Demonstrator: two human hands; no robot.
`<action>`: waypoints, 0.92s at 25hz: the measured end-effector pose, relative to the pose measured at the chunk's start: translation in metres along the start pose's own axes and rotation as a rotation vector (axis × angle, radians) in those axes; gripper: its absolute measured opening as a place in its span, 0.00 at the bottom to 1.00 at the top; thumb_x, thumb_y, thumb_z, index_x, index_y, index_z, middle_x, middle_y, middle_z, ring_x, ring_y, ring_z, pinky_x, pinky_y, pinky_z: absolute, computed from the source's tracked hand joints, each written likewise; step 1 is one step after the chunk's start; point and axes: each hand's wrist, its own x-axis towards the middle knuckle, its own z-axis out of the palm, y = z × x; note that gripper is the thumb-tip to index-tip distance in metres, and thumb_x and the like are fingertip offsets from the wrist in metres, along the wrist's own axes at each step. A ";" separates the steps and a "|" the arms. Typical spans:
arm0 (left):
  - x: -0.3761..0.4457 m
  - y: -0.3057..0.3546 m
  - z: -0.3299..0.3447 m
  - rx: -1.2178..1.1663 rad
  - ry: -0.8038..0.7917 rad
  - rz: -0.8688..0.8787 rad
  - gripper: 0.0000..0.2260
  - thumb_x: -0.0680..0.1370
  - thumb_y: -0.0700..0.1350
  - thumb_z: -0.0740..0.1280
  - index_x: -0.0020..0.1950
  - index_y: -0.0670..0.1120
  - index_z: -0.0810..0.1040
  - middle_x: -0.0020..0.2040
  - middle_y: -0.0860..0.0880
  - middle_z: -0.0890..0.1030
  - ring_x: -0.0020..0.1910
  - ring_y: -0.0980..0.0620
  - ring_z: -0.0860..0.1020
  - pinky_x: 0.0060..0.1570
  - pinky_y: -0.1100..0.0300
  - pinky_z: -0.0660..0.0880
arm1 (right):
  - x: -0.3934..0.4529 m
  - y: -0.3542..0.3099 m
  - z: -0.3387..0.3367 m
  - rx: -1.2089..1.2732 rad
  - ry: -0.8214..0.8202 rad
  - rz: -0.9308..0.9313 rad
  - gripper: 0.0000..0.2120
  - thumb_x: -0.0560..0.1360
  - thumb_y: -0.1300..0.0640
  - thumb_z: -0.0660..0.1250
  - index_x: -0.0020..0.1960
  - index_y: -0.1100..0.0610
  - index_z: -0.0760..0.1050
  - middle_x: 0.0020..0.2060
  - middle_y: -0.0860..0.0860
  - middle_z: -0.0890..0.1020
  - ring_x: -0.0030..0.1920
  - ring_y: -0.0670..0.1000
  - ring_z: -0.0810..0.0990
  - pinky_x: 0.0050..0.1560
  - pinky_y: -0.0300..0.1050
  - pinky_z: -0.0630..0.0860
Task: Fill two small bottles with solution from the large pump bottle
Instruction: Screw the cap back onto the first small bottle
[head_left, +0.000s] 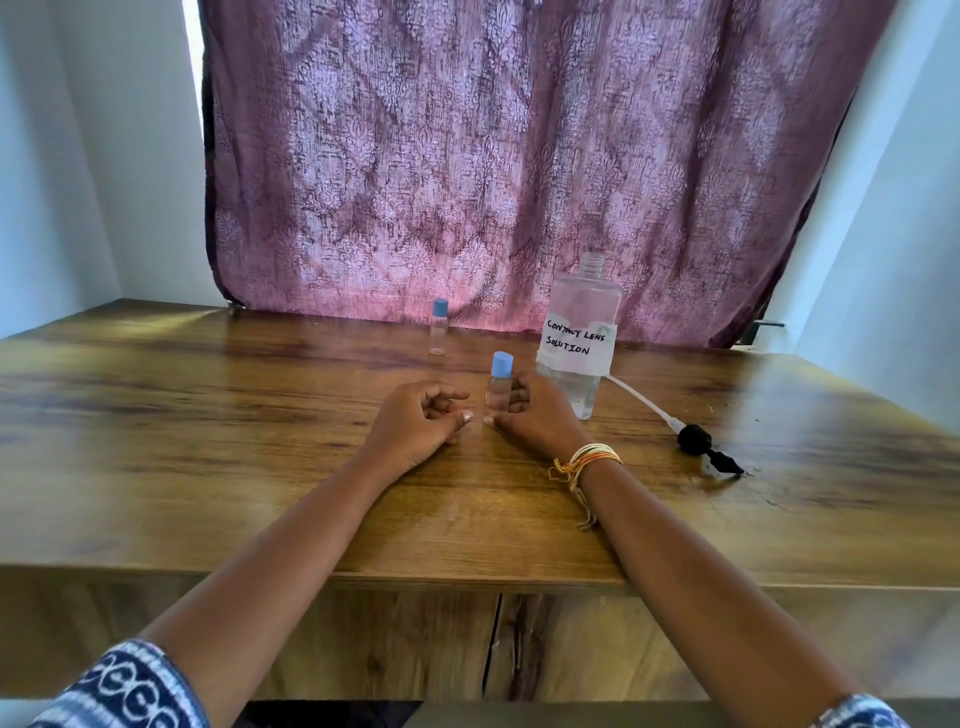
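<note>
A small clear bottle (497, 387) with a blue cap stands upright at the table's middle. My right hand (540, 415) grips it from the right, fingers curled against its side and thumb at its base. Just left of that bottle, my left hand (415, 423) rests on the table with loosely curled fingers and holds nothing. A second small blue-capped bottle (439, 327) stands farther back, untouched. The large clear bottle (582, 338), labelled "contact lens solution", stands uncapped right behind my right hand. Its black pump (701, 447) with a white tube lies on the table to the right.
The wooden table (208, 441) runs wide to both sides, its front edge close to me. A purple patterned curtain (519, 156) hangs behind the table's back edge, with white walls at either side.
</note>
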 end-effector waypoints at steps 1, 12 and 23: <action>0.000 0.000 0.000 0.006 0.001 -0.004 0.12 0.72 0.37 0.73 0.56 0.43 0.82 0.42 0.45 0.83 0.41 0.44 0.84 0.45 0.53 0.83 | -0.001 0.000 0.001 0.010 0.001 0.019 0.24 0.64 0.62 0.78 0.57 0.61 0.74 0.50 0.56 0.84 0.50 0.53 0.83 0.56 0.52 0.80; -0.005 0.011 -0.005 0.081 -0.023 -0.061 0.04 0.74 0.37 0.69 0.46 0.44 0.83 0.38 0.46 0.84 0.36 0.52 0.83 0.47 0.54 0.82 | -0.076 -0.039 0.009 -0.037 0.259 0.128 0.15 0.68 0.62 0.69 0.53 0.59 0.71 0.48 0.52 0.77 0.47 0.51 0.76 0.38 0.39 0.70; 0.049 -0.039 -0.080 0.633 0.052 -0.100 0.13 0.73 0.40 0.69 0.57 0.43 0.81 0.51 0.38 0.83 0.53 0.40 0.79 0.54 0.56 0.73 | 0.004 -0.089 0.081 -0.072 -0.032 0.078 0.32 0.68 0.56 0.69 0.68 0.65 0.66 0.64 0.60 0.74 0.64 0.59 0.73 0.64 0.47 0.70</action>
